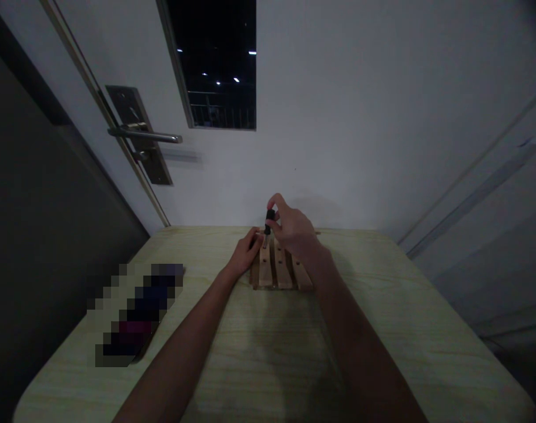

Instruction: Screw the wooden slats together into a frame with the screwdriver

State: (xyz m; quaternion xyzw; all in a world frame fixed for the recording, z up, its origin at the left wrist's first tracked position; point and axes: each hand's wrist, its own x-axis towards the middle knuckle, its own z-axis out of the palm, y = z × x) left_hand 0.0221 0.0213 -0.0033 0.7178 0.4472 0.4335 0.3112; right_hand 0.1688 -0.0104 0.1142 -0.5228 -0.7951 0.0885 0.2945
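My right hand (pixel 294 228) grips a screwdriver (pixel 268 222) by its black handle, fingers closed at the top and side. The shaft points down, nearly upright, at a hole near the far end of the leftmost wooden bar. Whether the tip sits on a screw is too small to tell. Several tapered wooden bars with dark holes lie side by side on a brown wooden board (pixel 255 281). At the board's far left edge, my left hand (pixel 245 252) holds on with bent fingers, close to the screwdriver's shaft. My right hand and wrist cover part of the rightmost bar.
The pale wood-grain table (pixel 233 364) bears everything. On its left side lies a dark, flat object (pixel 147 308), blurred by pixels. Behind the table's far edge stands a white door (pixel 338 147) with a metal lever handle (pixel 151 136) and a dark window (pixel 219 64).
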